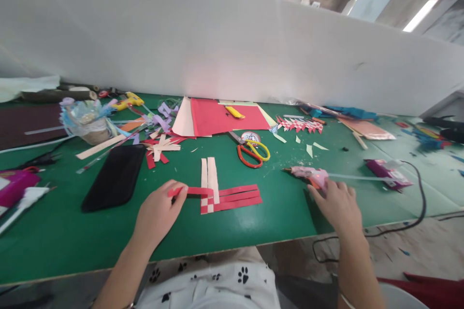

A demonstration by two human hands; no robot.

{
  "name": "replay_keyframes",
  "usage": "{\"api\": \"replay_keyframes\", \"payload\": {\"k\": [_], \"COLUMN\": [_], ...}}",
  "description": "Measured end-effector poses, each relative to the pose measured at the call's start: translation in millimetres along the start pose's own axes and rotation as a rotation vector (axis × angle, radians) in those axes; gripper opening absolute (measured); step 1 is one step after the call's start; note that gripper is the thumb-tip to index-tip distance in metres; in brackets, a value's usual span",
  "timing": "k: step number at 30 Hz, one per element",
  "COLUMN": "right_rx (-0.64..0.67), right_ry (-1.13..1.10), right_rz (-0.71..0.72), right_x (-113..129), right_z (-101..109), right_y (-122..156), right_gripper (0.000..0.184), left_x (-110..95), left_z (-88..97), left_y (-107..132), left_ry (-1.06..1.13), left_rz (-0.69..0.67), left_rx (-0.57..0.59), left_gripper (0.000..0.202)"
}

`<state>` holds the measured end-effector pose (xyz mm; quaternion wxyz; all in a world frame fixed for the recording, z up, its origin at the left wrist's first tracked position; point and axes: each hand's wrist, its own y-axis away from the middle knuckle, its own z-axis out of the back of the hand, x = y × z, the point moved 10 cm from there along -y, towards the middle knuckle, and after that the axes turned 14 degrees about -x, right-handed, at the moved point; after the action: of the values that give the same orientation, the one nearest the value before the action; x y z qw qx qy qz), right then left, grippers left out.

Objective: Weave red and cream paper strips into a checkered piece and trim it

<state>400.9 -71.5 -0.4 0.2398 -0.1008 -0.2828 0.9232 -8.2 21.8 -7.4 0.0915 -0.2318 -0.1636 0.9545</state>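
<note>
Between thumb and fingers, my left hand (158, 206) pinches the end of a red paper strip (194, 190). That strip reaches rightward across pale pink paper strips (213, 176) standing away from me. Several red strips (241, 197) run to the right, and they interlace with the pink ones in a small checkered corner (208, 205) on the table. Further right, my right hand (337, 205) is closed round the handle of a pink hot glue gun (308, 173). Its nozzle points left, and a clear glue stick (357, 177) sticks out behind.
Scissors (253, 151) lie beyond the woven strips, before red paper (228, 118) bearing a yellow cutter (235, 112). A black phone (114, 177) is left of my left hand. A purple box (387, 174) and black cable (422, 198) are at right on the green table (232, 236).
</note>
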Motion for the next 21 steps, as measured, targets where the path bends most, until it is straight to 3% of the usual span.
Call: {"api": "replay_keyframes", "payload": {"k": [2, 4, 6, 8, 11, 15, 21], "right_rx": [-0.121, -0.154, -0.049, 0.136, 0.291, 0.327, 0.348], "right_ry": [-0.038, -0.244, -0.532, -0.75, -0.897, -0.941, -0.97], "right_rz": [0.034, 0.128, 0.279, 0.405, 0.431, 0.316, 0.16], "right_x": [22.8, 66.0, 122.9, 176.3, 222.1, 231.2, 204.4], "right_z": [21.4, 42.2, 57.4, 66.0, 71.3, 62.7, 46.0], "right_y": [-4.5, -3.8, 4.8, 19.7, 32.3, 24.0, 9.9], "right_gripper": [0.044, 0.044, 0.043, 0.045, 0.05, 0.038, 0.026], "left_x": [-1.4, -3.9, -7.2, -12.0, -19.5, -30.8, -57.0], "left_z": [0.6, 1.9, 3.5, 4.4, 4.4, 1.5, -0.1], "left_y": [0.0, -0.2, -0.3, 0.0, 1.4, 5.6, 19.1], "left_ry": [0.003, 0.007, 0.016, 0.047, 0.099, 0.119, 0.144], "left_rz": [-0.005, -0.012, -0.024, -0.056, -0.129, -0.24, -0.464], "left_rx": [0.0, 0.006, 0.019, 0.038, 0.057, 0.07, 0.089], "left_gripper": [0.039, 0.041, 0.041, 0.041, 0.039, 0.034, 0.033]}}
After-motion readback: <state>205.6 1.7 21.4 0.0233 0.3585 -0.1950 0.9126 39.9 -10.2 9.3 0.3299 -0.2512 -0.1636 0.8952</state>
